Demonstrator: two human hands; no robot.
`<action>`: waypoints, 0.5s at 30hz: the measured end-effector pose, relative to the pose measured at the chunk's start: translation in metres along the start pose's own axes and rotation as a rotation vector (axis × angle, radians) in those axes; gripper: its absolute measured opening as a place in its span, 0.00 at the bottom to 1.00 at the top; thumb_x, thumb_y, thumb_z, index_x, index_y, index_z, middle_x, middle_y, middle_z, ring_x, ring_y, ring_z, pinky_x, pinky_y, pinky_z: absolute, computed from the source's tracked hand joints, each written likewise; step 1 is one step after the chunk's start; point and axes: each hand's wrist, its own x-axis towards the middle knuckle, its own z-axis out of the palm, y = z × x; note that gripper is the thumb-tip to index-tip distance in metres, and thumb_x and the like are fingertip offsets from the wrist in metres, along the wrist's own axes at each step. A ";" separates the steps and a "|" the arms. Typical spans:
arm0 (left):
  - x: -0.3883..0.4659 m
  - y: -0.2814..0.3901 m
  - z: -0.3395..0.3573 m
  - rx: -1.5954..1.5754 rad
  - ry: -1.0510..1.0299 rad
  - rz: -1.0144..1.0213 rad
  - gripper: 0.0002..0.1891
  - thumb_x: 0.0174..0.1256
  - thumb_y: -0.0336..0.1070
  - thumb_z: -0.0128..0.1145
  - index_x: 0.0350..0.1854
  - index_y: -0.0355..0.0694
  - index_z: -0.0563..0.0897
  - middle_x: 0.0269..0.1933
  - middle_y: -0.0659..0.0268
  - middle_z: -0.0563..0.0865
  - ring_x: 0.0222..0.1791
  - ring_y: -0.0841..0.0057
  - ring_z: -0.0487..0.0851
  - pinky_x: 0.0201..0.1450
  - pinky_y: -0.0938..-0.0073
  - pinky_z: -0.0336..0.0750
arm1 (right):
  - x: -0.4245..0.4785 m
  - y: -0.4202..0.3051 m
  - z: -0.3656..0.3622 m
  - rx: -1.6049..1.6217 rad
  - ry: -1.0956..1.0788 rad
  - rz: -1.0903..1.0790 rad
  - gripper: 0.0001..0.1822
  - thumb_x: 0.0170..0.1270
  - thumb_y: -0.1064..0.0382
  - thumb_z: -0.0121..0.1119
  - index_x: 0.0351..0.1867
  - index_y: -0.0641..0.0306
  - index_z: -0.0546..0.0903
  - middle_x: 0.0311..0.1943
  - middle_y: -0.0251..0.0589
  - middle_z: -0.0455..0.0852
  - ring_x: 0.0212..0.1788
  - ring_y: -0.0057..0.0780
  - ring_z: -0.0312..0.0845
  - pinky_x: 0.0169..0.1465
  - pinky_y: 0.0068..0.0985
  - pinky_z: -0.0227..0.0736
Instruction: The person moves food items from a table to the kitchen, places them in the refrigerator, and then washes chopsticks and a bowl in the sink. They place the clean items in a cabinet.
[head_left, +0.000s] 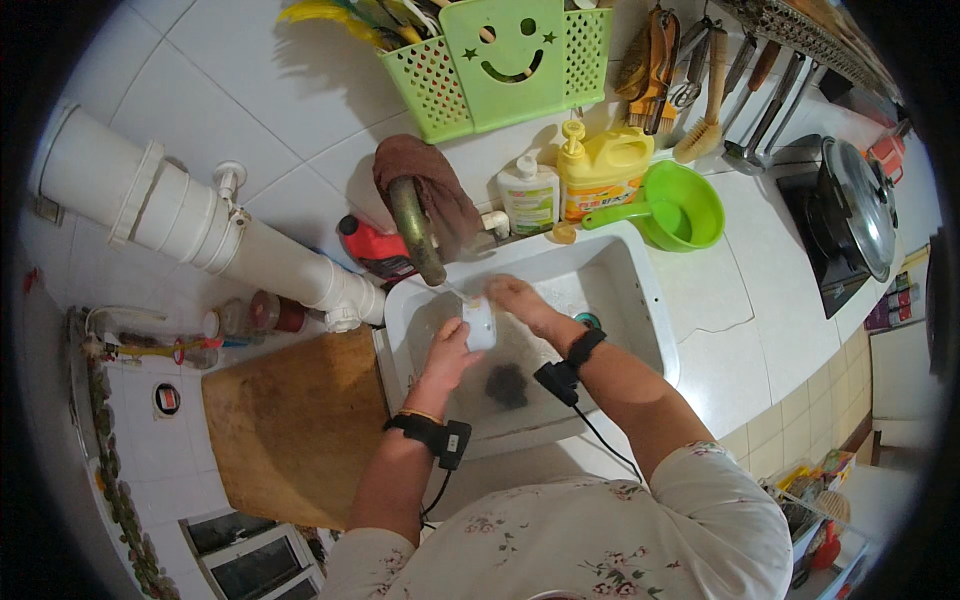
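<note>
My left hand (448, 351) grips a small white cup or bowl (478, 324) over a white sink (660, 300), just below the faucet (420, 232). A thin stream of water runs from the spout towards the cup's rim. My right hand (517, 298) is just right of the cup, its fingers curled and blurred; whether it holds anything cannot be told. Beneath the hands, a dark round scrubber or clump (507, 385) lies on the sink's bottom. The drain (588, 321) is partly hidden by my right wrist. A brown cloth (427, 180) hangs over the faucet.
A wooden board (300, 420) lies left of the sink. Behind it stand a red bottle (375, 251), a white pump bottle (529, 196) and a yellow jug (604, 176). A green ladle (686, 210) rests at the back right, with a lidded pan (859, 210) farther right.
</note>
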 end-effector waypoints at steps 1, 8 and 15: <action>-0.001 0.002 0.007 0.009 0.034 0.022 0.10 0.65 0.40 0.43 0.46 0.46 0.69 0.47 0.65 0.75 0.48 0.69 0.74 0.45 0.58 0.70 | 0.005 -0.009 0.014 -0.147 -0.034 -0.141 0.17 0.62 0.58 0.47 0.49 0.65 0.72 0.43 0.43 0.77 0.44 0.30 0.72 0.47 0.23 0.67; 0.006 -0.003 0.005 -0.541 -0.026 0.095 0.14 0.67 0.43 0.36 0.49 0.44 0.69 0.49 0.65 0.75 0.47 0.69 0.74 0.49 0.56 0.67 | -0.048 -0.066 0.043 -0.862 -0.084 -0.687 0.18 0.52 0.66 0.49 0.48 0.65 0.72 0.50 0.49 0.71 0.55 0.45 0.63 0.58 0.29 0.57; -0.012 -0.003 0.032 -0.708 -0.051 0.015 0.17 0.68 0.43 0.32 0.53 0.43 0.67 0.54 0.63 0.73 0.54 0.64 0.69 0.56 0.47 0.59 | -0.067 -0.027 -0.002 -0.759 0.095 -0.418 0.18 0.57 0.65 0.46 0.50 0.64 0.71 0.50 0.50 0.72 0.53 0.44 0.66 0.56 0.30 0.61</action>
